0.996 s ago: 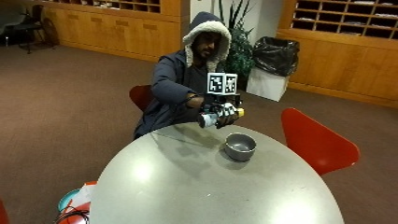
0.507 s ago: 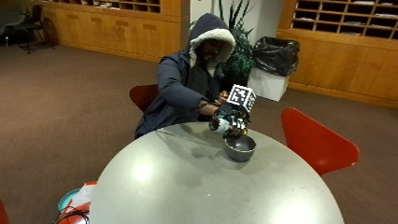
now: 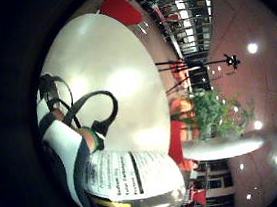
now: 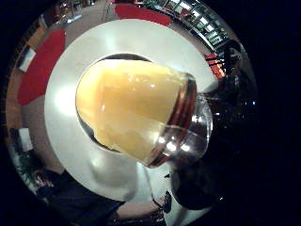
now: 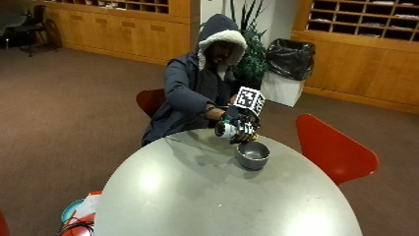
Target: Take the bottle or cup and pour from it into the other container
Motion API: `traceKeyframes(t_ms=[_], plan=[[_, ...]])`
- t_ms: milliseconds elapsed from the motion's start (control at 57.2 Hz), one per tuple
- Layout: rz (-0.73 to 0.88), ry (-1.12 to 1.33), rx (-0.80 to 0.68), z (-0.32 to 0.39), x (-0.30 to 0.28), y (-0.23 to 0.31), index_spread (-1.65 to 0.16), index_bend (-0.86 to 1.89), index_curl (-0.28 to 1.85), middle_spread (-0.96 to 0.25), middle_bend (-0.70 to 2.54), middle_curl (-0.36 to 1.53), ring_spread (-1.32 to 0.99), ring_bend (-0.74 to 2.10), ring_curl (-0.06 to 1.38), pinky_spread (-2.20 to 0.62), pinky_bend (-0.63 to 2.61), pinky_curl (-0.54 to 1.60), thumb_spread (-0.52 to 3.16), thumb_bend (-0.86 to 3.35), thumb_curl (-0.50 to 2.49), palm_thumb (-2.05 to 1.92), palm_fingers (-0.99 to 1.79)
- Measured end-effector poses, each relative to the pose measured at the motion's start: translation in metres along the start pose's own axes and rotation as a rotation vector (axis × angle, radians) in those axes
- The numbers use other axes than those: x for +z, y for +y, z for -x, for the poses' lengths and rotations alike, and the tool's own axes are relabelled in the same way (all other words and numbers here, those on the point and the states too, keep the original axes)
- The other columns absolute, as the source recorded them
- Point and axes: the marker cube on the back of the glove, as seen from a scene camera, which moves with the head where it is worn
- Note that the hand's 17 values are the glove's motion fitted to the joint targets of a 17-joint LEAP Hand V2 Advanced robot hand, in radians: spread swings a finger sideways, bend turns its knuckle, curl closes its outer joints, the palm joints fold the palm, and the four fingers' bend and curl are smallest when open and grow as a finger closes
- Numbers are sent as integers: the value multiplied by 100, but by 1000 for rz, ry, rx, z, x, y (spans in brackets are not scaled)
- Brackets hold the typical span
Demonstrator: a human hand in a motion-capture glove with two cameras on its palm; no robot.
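Note:
In the outside view my gloved right hand [image 5: 238,123] grips a clear bottle [image 5: 226,130] with a white label and holds it tilted, its mouth end down over the grey metal bowl [image 5: 253,155]. The bowl stands on the round grey table [image 5: 196,196] near the far edge. The thumb side palm view shows the bottle's threaded neck [image 4: 181,120] and a yellow end [image 4: 127,106] right above the dark bowl [image 4: 85,129]. In the little finger side palm view the bottle's label [image 3: 129,177] lies against my fingers [image 3: 65,142]. The other hand is hidden.
A red chair [image 5: 330,147] stands at the table's right and another red chair [image 5: 149,101] is behind the seated person. A bin with a black bag [image 5: 288,59] and a plant [image 5: 252,64] stand behind. Coloured items [image 5: 78,216] lie on the floor at the left.
My hand has carried the bottle sideways to the bowl and tipped it so its mouth end points down over the bowl. The bowl has stayed in place.

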Motion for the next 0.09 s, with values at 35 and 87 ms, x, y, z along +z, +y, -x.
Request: traceKeyframes(t_ms=[35, 87], plan=[[-2, -21, 4, -4, 1, 2, -31, 20, 59, -25, 53, 52, -21, 65, 45, -20, 41, 39, 6, -3, 81, 98, 134], [-6, -44, 7, -7, 1, 3, -31, 20, 60, -25, 53, 52, -21, 65, 45, -20, 40, 38, 6, -3, 81, 98, 134]])
